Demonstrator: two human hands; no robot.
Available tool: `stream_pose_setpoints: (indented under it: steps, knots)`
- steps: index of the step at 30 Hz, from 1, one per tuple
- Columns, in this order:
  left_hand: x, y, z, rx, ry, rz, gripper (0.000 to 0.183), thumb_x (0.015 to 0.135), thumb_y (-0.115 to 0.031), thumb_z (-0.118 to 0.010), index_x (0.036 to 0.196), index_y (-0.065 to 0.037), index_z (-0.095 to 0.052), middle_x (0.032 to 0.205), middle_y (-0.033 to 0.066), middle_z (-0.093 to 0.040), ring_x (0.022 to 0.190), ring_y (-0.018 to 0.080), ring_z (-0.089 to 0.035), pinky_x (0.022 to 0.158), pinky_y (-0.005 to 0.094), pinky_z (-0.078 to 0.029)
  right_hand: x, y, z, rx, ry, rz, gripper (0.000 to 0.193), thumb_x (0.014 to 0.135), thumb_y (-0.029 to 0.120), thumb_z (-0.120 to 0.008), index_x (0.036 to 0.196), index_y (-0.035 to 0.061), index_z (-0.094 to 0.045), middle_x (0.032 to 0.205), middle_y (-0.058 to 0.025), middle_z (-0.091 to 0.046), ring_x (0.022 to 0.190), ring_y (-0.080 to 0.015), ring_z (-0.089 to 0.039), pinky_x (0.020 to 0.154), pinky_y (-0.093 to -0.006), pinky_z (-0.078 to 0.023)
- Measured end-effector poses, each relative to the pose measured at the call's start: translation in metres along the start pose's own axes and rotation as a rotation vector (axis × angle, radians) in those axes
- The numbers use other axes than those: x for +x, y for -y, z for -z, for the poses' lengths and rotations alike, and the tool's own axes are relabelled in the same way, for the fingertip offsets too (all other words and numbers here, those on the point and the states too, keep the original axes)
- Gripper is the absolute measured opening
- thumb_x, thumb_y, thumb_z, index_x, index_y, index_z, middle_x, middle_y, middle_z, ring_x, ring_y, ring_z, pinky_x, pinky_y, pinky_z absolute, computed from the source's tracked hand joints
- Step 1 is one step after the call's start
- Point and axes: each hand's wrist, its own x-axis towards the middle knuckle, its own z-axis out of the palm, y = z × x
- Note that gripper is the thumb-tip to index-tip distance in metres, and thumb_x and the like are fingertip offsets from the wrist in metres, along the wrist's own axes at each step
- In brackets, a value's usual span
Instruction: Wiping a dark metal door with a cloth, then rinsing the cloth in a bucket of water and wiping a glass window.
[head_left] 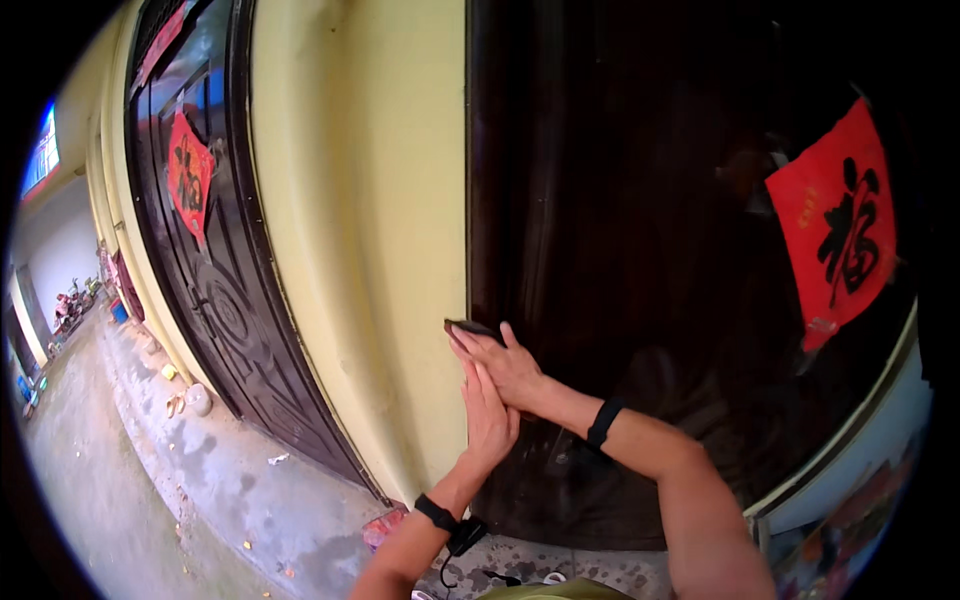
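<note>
In front of the dark brown door (600, 250), my two hands are together at its left edge. My right hand (512, 372) closes on a dark brown bar-like piece (474, 328); the bar's left end sticks out past the fingers, over the yellow wall. Whether this bar is fixed to the door cannot be seen. Just below, my left hand (488, 418) points upward with straight fingers, its fingertips touching the underside of my right hand. A black band circles each wrist, and a small black box (466, 536) with a cord hangs by the left one.
A yellow wall (370, 200) separates this door from a second carved brown door (215, 270) on the left. Red paper signs (845, 225) hang on both doors. Slippers (176, 405) and a pale round object (198, 400) stand on the concrete walkway (270, 520). Red packaging (382, 527) lies by the wall's foot.
</note>
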Motion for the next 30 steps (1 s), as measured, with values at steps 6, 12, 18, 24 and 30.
stream_pose_setpoints:
  steps: [6, 12, 18, 24, 30]
  knots:
    - [0.203, -0.070, 0.044, 0.188, -0.135, -0.354, 0.085, 0.079, 0.000, -0.053, 0.151, 0.004, -0.008, 0.156, 0.0283, -0.010, 0.143, 0.0451, -0.018, 0.107, 0.0645, -0.023, 0.123, -0.156, 0.084, -0.134, -0.263, -0.289, 0.065, 0.090, 0.031, -0.048, 0.147, 0.0053, -0.032, 0.151, -0.0144, -0.035, 0.143, -0.0289, -0.028, 0.107, -0.0655, -0.021]
    - [0.296, -0.102, 0.079, 0.245, -0.184, -0.538, 0.088, 0.077, 0.003, -0.055, 0.151, 0.002, -0.008, 0.156, 0.0239, -0.019, 0.142, 0.0390, -0.025, 0.107, 0.0615, -0.023, 0.177, -0.223, 0.120, -0.352, -0.318, -0.339, 0.060, 0.090, 0.029, -0.047, 0.143, 0.0031, -0.039, 0.148, -0.0156, -0.038, 0.141, -0.0291, -0.028, 0.106, -0.0676, -0.020]
    - [0.086, -0.006, -0.002, 0.486, -0.050, -0.350, 0.100, 0.072, -0.012, -0.076, 0.150, 0.001, -0.015, 0.156, 0.0292, -0.013, 0.145, 0.0395, -0.021, 0.102, 0.0696, -0.024, 0.028, -0.061, 0.038, 0.083, 0.093, -0.318, 0.070, 0.090, 0.027, -0.047, 0.149, -0.0004, -0.024, 0.157, -0.0171, -0.023, 0.146, -0.0315, -0.017, 0.108, -0.0643, -0.021]
    - [0.128, -0.038, 0.025, 0.277, 0.048, -0.310, 0.119, 0.056, -0.016, -0.087, 0.150, -0.001, -0.016, 0.156, 0.0293, -0.010, 0.144, 0.0422, -0.021, 0.102, 0.0715, -0.023, 0.047, -0.098, 0.063, -0.032, -0.067, -0.202, 0.060, 0.090, 0.030, -0.047, 0.144, 0.0044, -0.038, 0.154, -0.0162, -0.030, 0.145, -0.0291, -0.021, 0.103, -0.0686, -0.022]
    - [0.313, -0.103, 0.084, 0.385, -0.211, -0.465, 0.105, 0.070, -0.014, -0.075, 0.152, -0.001, -0.010, 0.156, 0.0175, -0.024, 0.142, 0.0365, -0.027, 0.105, 0.0700, -0.021, 0.184, -0.249, 0.136, -0.211, -0.415, -0.233, 0.048, 0.094, 0.024, -0.040, 0.134, -0.0001, -0.047, 0.143, -0.0183, -0.044, 0.139, -0.0295, -0.033, 0.106, -0.0687, -0.019]
